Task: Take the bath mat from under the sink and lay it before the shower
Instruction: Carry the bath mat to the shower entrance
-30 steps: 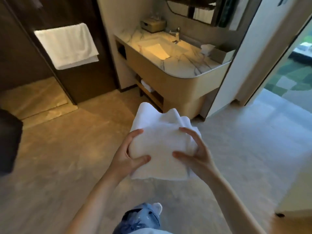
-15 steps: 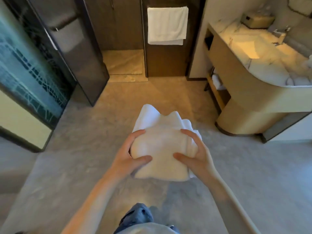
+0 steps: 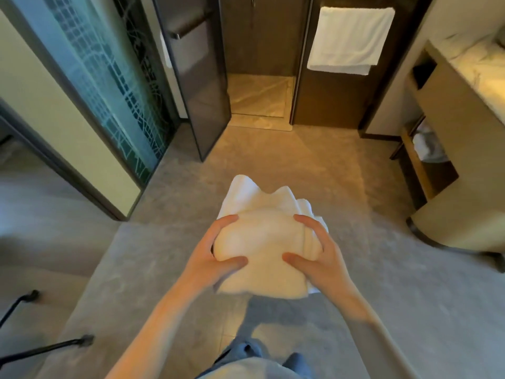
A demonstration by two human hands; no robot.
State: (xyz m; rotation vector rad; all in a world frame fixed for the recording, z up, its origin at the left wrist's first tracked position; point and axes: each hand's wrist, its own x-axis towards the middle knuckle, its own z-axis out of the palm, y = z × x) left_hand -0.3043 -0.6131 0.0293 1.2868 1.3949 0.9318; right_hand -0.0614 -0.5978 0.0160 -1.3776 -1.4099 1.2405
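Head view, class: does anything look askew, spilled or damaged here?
Nothing stands out. The folded mat is held between left hand and right hand; the hung towel sits slightly uneven, nothing more.

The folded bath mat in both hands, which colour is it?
Plain white folded terry bath mat, head view.

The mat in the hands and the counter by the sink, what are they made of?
The mat looks like thick white cotton terry: soft, fuzzy, folded, bulging between the left hand and right hand. The counter looks like polished marble, pale with grey veins and a sheen, though it could be an imitation.
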